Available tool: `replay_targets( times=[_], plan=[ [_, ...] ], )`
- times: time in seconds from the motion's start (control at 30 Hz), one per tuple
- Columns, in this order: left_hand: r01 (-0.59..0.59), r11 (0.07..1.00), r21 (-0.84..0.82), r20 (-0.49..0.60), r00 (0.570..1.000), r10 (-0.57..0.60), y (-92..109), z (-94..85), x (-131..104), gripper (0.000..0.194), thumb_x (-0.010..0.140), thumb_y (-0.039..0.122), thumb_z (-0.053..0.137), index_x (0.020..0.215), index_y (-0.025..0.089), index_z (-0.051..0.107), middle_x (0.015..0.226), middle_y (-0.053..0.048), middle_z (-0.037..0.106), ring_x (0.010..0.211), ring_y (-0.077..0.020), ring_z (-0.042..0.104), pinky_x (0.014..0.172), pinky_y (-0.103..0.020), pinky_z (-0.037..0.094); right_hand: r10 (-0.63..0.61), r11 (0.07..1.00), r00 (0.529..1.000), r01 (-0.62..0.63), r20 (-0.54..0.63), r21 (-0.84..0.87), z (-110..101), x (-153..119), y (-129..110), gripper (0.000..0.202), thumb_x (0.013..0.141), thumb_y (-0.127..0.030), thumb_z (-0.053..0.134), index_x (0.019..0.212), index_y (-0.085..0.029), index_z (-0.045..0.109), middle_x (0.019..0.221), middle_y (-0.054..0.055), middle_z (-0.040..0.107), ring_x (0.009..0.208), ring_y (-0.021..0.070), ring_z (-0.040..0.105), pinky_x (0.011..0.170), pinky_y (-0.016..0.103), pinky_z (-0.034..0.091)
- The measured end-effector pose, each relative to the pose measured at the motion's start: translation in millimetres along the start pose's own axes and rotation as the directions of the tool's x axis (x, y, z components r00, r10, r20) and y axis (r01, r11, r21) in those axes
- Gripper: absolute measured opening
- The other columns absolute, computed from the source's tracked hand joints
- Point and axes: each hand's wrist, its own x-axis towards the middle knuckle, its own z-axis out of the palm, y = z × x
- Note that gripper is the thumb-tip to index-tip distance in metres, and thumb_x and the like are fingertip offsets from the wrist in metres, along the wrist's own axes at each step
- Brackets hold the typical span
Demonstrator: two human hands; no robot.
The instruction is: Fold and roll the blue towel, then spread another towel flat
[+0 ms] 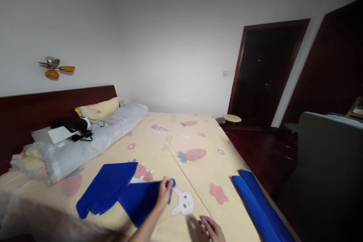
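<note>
Fingers of your left hand [165, 190] pinch the corner of the blue cloth [113, 193], which lies spread on the bed [181, 147]. Your right hand [211, 228] rests open on the sheet, holding nothing.

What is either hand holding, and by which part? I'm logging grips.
The left hand pinches the blue cloth at its right corner; the right hand holds nothing.

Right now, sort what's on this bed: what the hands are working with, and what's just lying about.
In hand:
left hand pinching the blue cloth
right hand flat on the bed sheet

Lying about:
rolled blue cloth
grey quilt
yellow pillow
stool
</note>
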Motion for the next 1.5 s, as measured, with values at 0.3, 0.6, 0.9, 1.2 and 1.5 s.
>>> replay_targets(
  times=[0.3,0.6,0.9,1.2,1.5],
  plan=[
    [0.261,0.96,-0.105,0.279,0.934,-0.224,-48.1,95.1,-97.3,0.044,0.067,0.065,0.056,0.055,0.024,0.046,0.054,0.005,0.043,0.053,-0.0126,0.041,0.055,-0.028,0.036,0.016,0.995,0.933,0.021,-0.36,0.098,38.2,5.8,12.9,0.073,0.058,-0.081,0.053,0.092,-0.019,0.072,0.095,0.01,0.075,0.094,0.0284,0.067,0.078,0.035,0.055],
    [0.354,0.935,0.015,0.345,0.876,-0.338,-89.9,75.3,-110.5,0.029,0.064,0.048,0.061,0.052,0.023,0.051,0.051,0.004,0.048,0.056,-0.0148,0.048,0.057,-0.029,0.038,-0.015,0.99,0.991,-0.003,-0.129,-0.143,30.2,-11.4,33.5,0.047,0.069,-0.058,0.056,0.088,-0.018,0.073,0.087,0.008,0.076,0.076,0.0237,0.069,0.07,0.029,0.052],
    [0.303,0.95,0.072,0.349,0.885,-0.309,-94.0,68.1,-134.7,0.022,0.058,0.03,0.072,0.069,0.024,0.054,0.065,0.005,0.057,0.069,-0.0147,0.054,0.069,-0.027,0.043,0.001,0.922,0.993,-0.048,-0.121,-0.383,34.4,-20.0,25.0,0.03,0.075,-0.038,0.045,0.075,-0.023,0.07,0.073,0.006,0.074,0.073,0.0223,0.069,0.065,0.028,0.046],
    [0.384,0.923,-0.034,0.324,0.877,-0.354,-89.9,61.9,-122.4,0.024,0.057,0.039,0.074,0.053,0.022,0.057,0.055,0.002,0.057,0.059,-0.0171,0.054,0.064,-0.031,0.042,-0.073,0.959,0.996,0.055,-0.055,-0.279,24.1,-18.4,26.4,0.034,0.072,-0.051,0.051,0.066,-0.023,0.068,0.066,0.004,0.072,0.068,0.0222,0.066,0.066,0.029,0.046],
    [0.678,0.591,-0.437,0.222,0.718,-0.659,-94.2,-10.6,-77.8,0.015,0.069,0.028,0.066,0.072,0.024,0.052,0.066,-0.002,0.067,0.063,-0.0171,0.065,0.064,-0.03,0.05,-0.021,0.997,0.959,-0.002,-0.283,-0.081,-49.6,-7.1,41.0,0.053,0.054,-0.076,0.054,0.056,-0.023,0.059,0.054,0.002,0.064,0.059,0.0228,0.061,0.06,0.036,0.049]
  ],
)
